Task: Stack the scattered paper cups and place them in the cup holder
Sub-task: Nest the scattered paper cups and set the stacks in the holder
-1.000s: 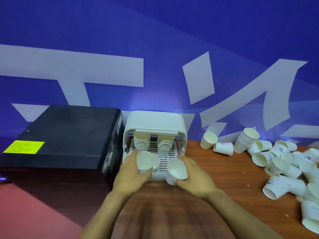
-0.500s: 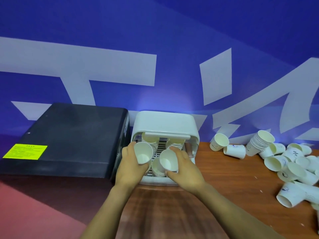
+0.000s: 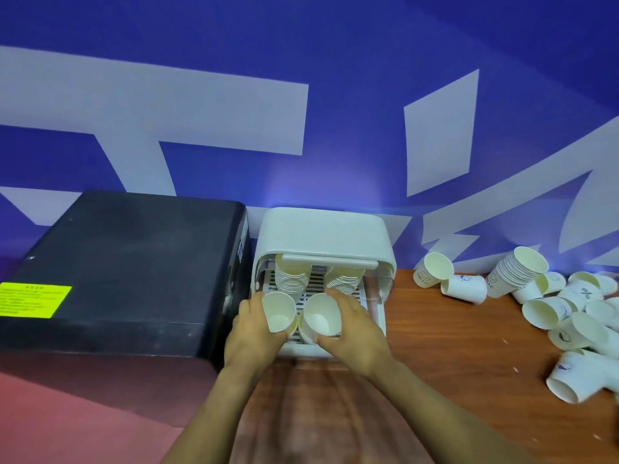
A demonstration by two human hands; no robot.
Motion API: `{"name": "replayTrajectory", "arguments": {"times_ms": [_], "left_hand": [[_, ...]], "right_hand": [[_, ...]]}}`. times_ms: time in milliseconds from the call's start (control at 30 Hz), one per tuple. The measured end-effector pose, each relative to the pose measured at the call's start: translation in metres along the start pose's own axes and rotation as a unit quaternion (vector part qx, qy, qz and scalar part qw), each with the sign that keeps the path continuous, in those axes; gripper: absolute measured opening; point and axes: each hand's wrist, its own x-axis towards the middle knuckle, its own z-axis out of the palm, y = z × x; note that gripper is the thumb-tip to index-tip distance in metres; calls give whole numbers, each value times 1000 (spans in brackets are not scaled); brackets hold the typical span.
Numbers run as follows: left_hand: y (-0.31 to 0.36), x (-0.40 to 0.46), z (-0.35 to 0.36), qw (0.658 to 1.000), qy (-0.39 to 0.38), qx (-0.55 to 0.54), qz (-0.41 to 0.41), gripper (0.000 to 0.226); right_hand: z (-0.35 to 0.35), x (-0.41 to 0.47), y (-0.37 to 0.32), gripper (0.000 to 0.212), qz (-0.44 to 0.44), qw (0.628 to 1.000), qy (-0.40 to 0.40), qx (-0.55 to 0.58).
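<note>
A white cup holder [image 3: 321,232] with a domed lid stands against the blue wall. Two cup stacks [image 3: 291,279] sit at the back of its slatted tray. My left hand [image 3: 254,326] grips a white paper cup [image 3: 279,311] over the tray's front left. My right hand [image 3: 351,329] grips another paper cup [image 3: 321,314] just right of it, above a short stack at the tray's front. Both cups tilt with their mouths toward me. Scattered white paper cups [image 3: 569,316] lie on the wooden table at the right.
A black box [image 3: 127,262] with a yellow label [image 3: 33,299] stands directly left of the holder. A tall stack of cups [image 3: 519,272] leans near the wall at the right, with single cups [image 3: 433,269] beside it. The brown wooden table [image 3: 452,346] extends toward me.
Both hands carried their cups forward from in front of the holder to over its tray. The cups now sit close side by side; the view shifted slightly left.
</note>
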Motion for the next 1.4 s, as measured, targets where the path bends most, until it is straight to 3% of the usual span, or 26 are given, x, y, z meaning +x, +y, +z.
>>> {"name": "replayTrajectory", "arguments": {"times_ms": [133, 367, 467, 600, 767, 1133, 1400], "left_hand": [[-2, 6, 1, 999, -16, 47, 4, 75], [-4, 2, 18, 990, -76, 119, -11, 98], [3, -5, 16, 992, -57, 113, 14, 91], [18, -35, 20, 987, -30, 107, 117, 76], [35, -72, 49, 968, -84, 119, 203, 57], [105, -88, 109, 949, -162, 126, 238, 46], [179, -50, 147, 953, -164, 144, 208, 46]], "right_hand": [[8, 4, 5, 88, 17, 1000, -9, 1], [18, -3, 24, 100, 63, 991, -114, -7], [7, -8, 31, 92, 46, 994, -96, 2], [-11, -24, 42, 73, 50, 996, -71, 11], [-24, -67, 70, 54, 86, 992, -88, -15], [-91, -107, 167, 44, 171, 984, -56, -14], [-146, -69, 243, 47, 125, 987, -84, -53]]}}
